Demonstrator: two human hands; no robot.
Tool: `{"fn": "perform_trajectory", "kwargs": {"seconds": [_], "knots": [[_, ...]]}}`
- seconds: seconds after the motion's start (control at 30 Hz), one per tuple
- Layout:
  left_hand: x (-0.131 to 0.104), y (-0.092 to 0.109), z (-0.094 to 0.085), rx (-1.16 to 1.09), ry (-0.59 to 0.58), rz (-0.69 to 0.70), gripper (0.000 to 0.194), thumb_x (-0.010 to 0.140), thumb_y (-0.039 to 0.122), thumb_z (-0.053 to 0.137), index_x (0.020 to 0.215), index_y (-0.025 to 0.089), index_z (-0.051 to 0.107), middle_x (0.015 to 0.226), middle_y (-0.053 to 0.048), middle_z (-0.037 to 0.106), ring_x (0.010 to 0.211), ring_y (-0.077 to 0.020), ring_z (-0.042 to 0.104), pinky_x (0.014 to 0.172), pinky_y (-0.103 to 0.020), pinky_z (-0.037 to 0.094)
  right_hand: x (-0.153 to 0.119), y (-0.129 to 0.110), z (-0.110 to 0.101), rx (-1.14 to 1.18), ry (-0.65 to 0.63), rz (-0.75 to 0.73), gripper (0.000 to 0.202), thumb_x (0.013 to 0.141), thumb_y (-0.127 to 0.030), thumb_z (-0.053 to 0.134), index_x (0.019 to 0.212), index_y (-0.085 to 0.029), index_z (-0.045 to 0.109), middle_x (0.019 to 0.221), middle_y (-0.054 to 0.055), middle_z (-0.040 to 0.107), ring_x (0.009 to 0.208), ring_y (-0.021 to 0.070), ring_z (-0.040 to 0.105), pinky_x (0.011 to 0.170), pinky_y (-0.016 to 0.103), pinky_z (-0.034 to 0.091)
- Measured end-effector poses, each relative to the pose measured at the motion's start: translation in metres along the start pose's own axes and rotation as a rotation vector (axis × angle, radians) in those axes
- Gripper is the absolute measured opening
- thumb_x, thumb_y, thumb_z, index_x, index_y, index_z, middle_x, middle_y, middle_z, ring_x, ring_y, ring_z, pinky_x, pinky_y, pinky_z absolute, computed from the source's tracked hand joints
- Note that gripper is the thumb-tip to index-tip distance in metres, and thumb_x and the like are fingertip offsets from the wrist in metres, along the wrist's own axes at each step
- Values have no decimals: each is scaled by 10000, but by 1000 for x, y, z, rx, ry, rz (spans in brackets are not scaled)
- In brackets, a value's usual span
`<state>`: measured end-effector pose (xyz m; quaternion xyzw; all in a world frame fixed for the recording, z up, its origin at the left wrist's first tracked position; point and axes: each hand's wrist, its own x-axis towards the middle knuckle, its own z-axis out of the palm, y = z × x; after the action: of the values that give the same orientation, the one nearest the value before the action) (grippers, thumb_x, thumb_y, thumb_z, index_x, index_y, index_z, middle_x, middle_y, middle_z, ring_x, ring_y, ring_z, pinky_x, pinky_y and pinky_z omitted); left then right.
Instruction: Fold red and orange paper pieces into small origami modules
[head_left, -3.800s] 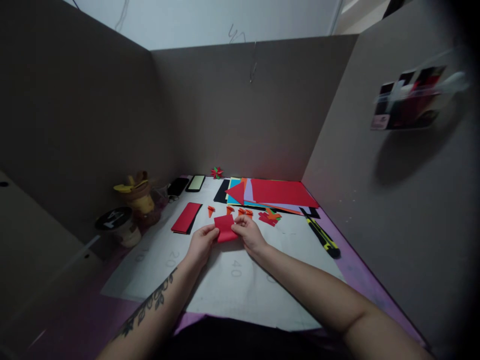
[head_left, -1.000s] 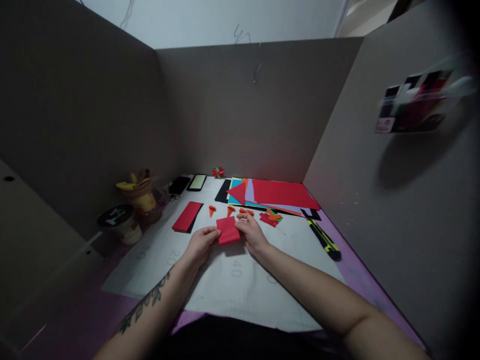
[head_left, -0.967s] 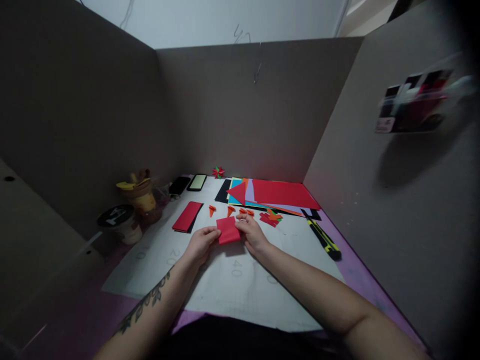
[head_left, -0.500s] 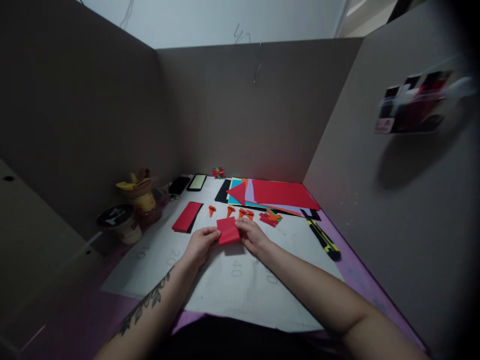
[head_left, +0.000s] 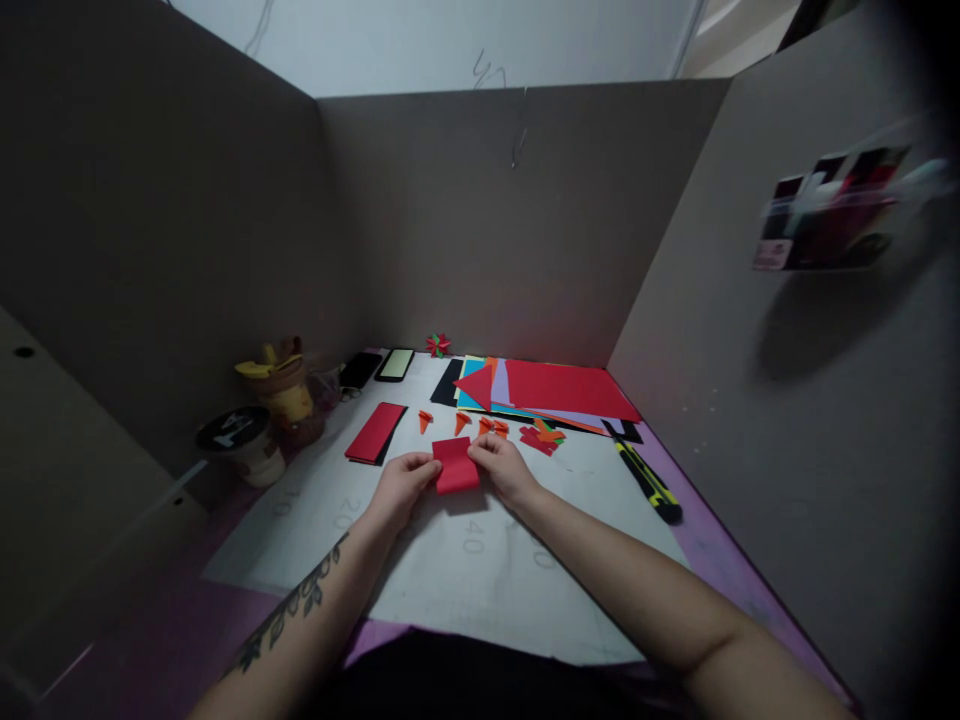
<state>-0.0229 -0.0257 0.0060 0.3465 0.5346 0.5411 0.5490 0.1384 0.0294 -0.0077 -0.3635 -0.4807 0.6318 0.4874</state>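
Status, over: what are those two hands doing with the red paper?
Left hand and right hand: each pinching a side of the small red paper. Paper held above the white sheet. Closest clutter: orange folded pieces, just beyond.

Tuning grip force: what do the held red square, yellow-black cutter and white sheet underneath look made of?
Red square: likely matte paper; thin, bending softly near its lower edge.
Yellow-black cutter: body probably molded plastic, judging by its solid coloring; blade material unclear.
White sheet: paper or thin vinyl, dull; faint creases fit either.
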Motion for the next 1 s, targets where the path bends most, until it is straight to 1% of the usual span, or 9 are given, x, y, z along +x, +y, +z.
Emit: {"fn": "perform_trajectory", "kwargs": {"seconds": [0.07, 0.17, 0.27, 0.43, 0.53, 0.63, 0.7, 0.8, 1.0], "knots": [[0, 1, 0, -53, -4, -32, 230, 530, 261, 773, 652, 112, 647, 511, -4, 600, 440, -78, 487, 451, -184, 345, -1, -1, 1, 14, -16, 9, 215, 586, -295, 707, 601, -172, 531, 517, -61, 504, 486, 84, 431, 494, 218, 336], [-1, 3, 0, -98, -31, -71, 223, 523, 249, 771, 586, 115, 604, 454, 21, 532, 399, -58, 426, 422, -183, 297, -2, -3, 3, 37, -32, 36, 214, 575, -288, 713, 599, -168, 537, 521, -56, 519, 488, 86, 441, 493, 217, 337], [0, 3, -1, -125, -61, -98, 229, 529, 250, 766, 578, 115, 587, 462, 24, 519, 404, -53, 414, 430, -186, 297, -3, -4, 3, 62, -37, 72, 231, 565, -298, 723, 595, -171, 532, 509, -53, 521, 472, 88, 441, 478, 217, 332], [0, 3, -1, -132, -57, -111, 229, 526, 247, 755, 572, 126, 567, 446, 42, 496, 404, -51, 407, 439, -183, 298, -4, -5, 3, 120, -60, 99, 248, 561, -299, 734, 607, -175, 524, 495, -57, 513, 454, 84, 436, 469, 214, 333], [-2, 4, 0, -78, -16, -68, 214, 530, 249, 747, 600, 126, 586, 456, 36, 521, 408, -56, 421, 440, -183, 295, -4, -3, 3, 110, -71, 104, 250, 565, -286, 734, 622, -173, 519, 519, -59, 521, 465, 81, 446, 479, 210, 341], [-5, 4, 3, 27, 20, 28, 203, 548, 257, 737, 629, 124, 607, 477, 23, 557, 418, -64, 436, 439, -183, 294, -4, -1, 2, 79, -79, 104, 252, 571, -261, 730, 618, -175, 498, 526, -61, 532, 468, 82, 458, 485, 208, 344], [-7, 4, 5, 78, 4, 67, 190, 570, 267, 724, 629, 128, 609, 474, 25, 558, 413, -67, 430, 430, -185, 289, -4, 0, 3, 68, -90, 99, 245, 580, -253, 723, 622, -176, 494, 536, -57, 551, 476, 88, 475, 497, 213, 359], [-8, 3, 6, 115, -8, 69, 177, 594, 278, 710, 637, 140, 608, 466, 37, 548, 392, -65, 411, 413, -187, 272, -5, 0, 3, 26, -91, 65, 223, 594, -256, 707, 628, -176, 502, 540, -51, 561, 487, 98, 492, 508, 223, 373], [-4, 1, 7, 88, -30, 117, 203, 587, 263, 716, 702, 120, 632, 568, 5, 619, 477, -89, 505, 474, -187, 353, -5, 1, 3, -123, -78, 2, 194, 610, -259, 676, 626, -176, 501, 519, -56, 540, 472, 93, 465, 476, 212, 343]]}}
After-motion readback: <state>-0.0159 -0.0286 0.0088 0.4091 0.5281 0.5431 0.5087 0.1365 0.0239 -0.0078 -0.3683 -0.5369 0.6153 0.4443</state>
